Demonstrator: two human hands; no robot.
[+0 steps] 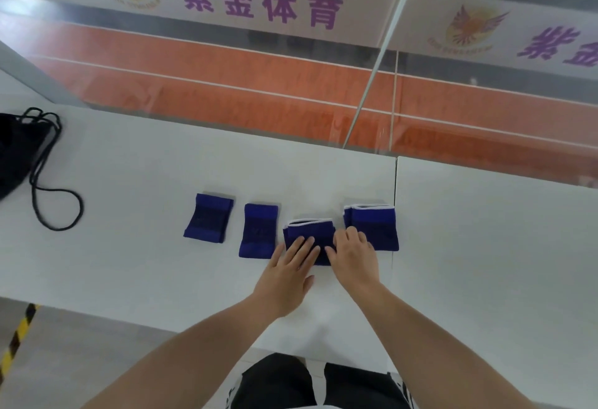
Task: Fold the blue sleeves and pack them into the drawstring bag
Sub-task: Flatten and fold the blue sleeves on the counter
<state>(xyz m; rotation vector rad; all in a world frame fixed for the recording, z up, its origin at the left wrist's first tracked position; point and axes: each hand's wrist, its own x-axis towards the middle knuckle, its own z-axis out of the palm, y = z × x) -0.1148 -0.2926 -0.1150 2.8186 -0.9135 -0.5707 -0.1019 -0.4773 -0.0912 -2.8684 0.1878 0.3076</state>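
Four blue sleeves lie folded in a row on the white table (485, 247), each a short, squarish pad of dark blue knit with a darker band across the middle. The leftmost sleeve (208, 217) and the second sleeve (259, 230) show plain blue edges and lie apart from each other. The third sleeve (309, 230) and the rightmost sleeve (375, 227) carry a thin white trim along their far edges. The left hand (288, 266) lies flat on the third sleeve, fingers straight and slightly spread, pressing its near left part. The right hand (352, 256) rests on the same sleeve's right side with bent fingers, their tips on the cloth. It also covers the near left corner of the rightmost sleeve, and whether it pinches a fold cannot be told. The black drawstring bag (16, 150) lies well apart at the table's left edge, its black cord (58, 208) looping out across the surface.
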